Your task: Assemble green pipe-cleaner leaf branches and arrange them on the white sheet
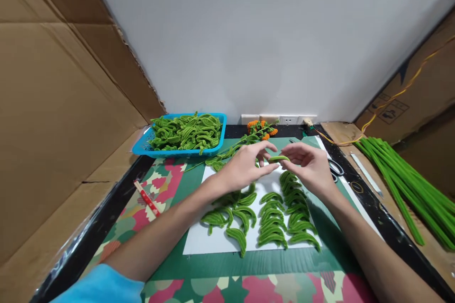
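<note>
Between my two hands, above a white sheet of paper (199,241), is a small curved green pipe-cleaner leaf (278,158). My right hand (310,166) pinches its right end with thumb and fingers. At the left end, the bent fingers and thumb of my left hand (243,163) close around the leaf; the exact contact is partly hidden. Below, similar fuzzy leaves lie on the paper: a right column (298,218), a middle column (272,222) and a looser group (236,218) at left, partly covered by my left forearm.
A blue basket (177,153) full of green leaves stands at the back left. Behind my hands lies a stem with orange pieces (263,128). Scissors (335,168), a white pen-like stick (366,174) and green pipe cleaners (408,184) are right. A red-wrapped chopstick packet (147,199) lies left.
</note>
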Motion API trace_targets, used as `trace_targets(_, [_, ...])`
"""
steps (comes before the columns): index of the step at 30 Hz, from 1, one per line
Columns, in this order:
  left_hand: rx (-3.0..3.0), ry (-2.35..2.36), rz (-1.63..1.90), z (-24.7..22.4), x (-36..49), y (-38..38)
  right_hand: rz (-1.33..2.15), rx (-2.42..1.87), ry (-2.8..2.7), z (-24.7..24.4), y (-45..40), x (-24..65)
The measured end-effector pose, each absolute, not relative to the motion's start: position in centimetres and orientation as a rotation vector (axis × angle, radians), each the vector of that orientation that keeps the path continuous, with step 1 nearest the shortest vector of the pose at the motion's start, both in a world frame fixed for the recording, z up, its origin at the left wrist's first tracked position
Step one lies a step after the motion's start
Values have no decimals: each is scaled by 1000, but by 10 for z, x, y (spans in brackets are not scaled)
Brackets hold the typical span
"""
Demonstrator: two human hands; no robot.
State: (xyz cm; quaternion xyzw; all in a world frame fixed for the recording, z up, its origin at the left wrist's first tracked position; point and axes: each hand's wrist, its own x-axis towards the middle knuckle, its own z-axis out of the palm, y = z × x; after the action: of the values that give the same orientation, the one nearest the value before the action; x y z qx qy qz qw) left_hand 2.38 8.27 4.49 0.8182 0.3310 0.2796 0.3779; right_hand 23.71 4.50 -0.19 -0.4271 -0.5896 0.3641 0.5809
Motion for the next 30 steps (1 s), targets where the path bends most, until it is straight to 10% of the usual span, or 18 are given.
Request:
trace_targets(16, [1535, 964, 910, 26, 36, 87, -408, -1014, -1882, -13, 34, 227])
trace_targets(30, [1416, 960, 836, 30, 32, 86, -392, -1083, -1916, -15, 33, 227])
